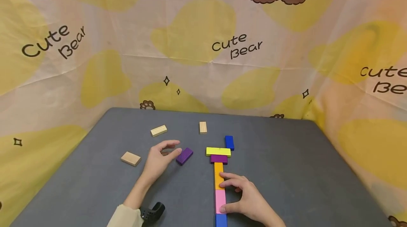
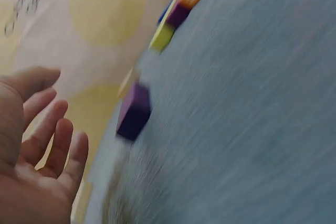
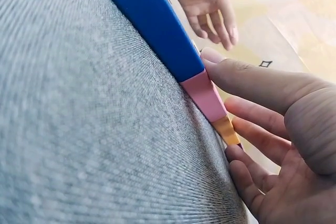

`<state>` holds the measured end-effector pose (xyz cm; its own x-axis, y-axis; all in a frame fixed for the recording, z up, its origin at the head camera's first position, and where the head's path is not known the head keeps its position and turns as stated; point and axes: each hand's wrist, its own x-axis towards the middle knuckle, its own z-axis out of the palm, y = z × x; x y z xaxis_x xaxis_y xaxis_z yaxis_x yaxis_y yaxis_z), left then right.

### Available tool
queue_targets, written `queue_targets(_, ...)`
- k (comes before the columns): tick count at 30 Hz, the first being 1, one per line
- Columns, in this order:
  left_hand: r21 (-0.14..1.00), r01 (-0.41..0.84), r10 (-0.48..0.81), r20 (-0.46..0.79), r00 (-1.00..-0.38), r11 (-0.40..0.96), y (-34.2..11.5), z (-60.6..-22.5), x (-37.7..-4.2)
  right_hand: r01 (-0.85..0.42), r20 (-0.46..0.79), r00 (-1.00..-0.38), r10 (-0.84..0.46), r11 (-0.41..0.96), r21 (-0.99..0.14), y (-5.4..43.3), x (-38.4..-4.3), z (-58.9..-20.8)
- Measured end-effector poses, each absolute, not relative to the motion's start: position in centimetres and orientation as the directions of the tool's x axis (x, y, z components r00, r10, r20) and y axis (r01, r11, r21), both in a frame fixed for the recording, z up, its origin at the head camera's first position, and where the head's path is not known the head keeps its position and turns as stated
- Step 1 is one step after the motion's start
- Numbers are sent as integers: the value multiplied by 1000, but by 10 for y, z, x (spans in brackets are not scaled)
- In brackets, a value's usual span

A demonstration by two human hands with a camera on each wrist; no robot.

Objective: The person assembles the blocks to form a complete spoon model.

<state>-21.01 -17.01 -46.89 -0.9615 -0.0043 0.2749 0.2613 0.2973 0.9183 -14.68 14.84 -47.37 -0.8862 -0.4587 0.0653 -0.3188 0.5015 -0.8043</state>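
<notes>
In the head view, my left hand hovers just left of a loose purple block, fingers spread. The left wrist view shows a gap between that hand and the purple block. My right hand rests beside a line of blocks: fingertips touch the orange block, and the thumb touches the pink block. A blue block lies at the line's near end. At its far end, a purple block and a yellow block lie crosswise.
Another blue block lies beyond the yellow one, to the right. Plain wooden blocks lie farther off: one at left, one behind it, one near the back edge. A printed cloth hangs around the grey table.
</notes>
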Motion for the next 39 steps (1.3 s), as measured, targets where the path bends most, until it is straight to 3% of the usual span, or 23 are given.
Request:
queue_targets(9, 943, 108, 193, 48, -980, 314, -200, -474, -243, -309, 61, -889, -454, 497, -811, 149, -147, -474)
queue_targets(15, 926, 156, 383, 13, -923, 344, -203, -471, -251, -297, 47, -890, -454, 497, -815, 149, -146, -474)
queue_targets(24, 872, 255, 534, -8, -846, 417, -201, -467, -254, -306, 55, -888, -457, 497, -812, 149, -147, -475)
queue_targets(39, 837, 267, 489, 0, -872, 477, -193, -473, -251, -274, 23, -889, -457, 492, -826, 149, -149, -473)
